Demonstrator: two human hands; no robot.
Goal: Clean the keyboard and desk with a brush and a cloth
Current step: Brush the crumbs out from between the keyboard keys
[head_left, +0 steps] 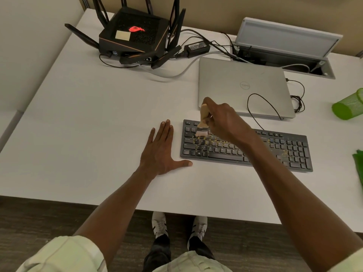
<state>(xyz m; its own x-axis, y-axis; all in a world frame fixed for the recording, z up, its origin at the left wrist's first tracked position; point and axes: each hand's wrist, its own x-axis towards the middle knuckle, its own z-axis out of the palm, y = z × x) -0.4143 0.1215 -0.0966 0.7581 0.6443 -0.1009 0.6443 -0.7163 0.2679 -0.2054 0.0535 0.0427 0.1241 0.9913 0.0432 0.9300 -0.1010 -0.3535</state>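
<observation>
A black keyboard (pixel 290 152) lies on the white desk (pixel 88 118), right of centre, with yellowish crumbs scattered over its left and middle keys. My right hand (pixel 224 118) grips a wooden-handled brush (pixel 203 120), whose pale bristles touch the upper-left keys. My left hand (pixel 163 152) rests flat on the desk just left of the keyboard, fingers together and thumb stretched toward the keyboard's front-left corner. A green cloth (pixel 358 163) shows partly at the right edge.
A closed silver laptop (pixel 241 85) lies behind the keyboard, the keyboard's cable looping over it. A black router (pixel 133 36) with antennas, a power adapter (pixel 197 47) and cables sit at the back. An open cable box (pixel 284 50) is back right, a green mesh cup (pixel 349 107) on its side right.
</observation>
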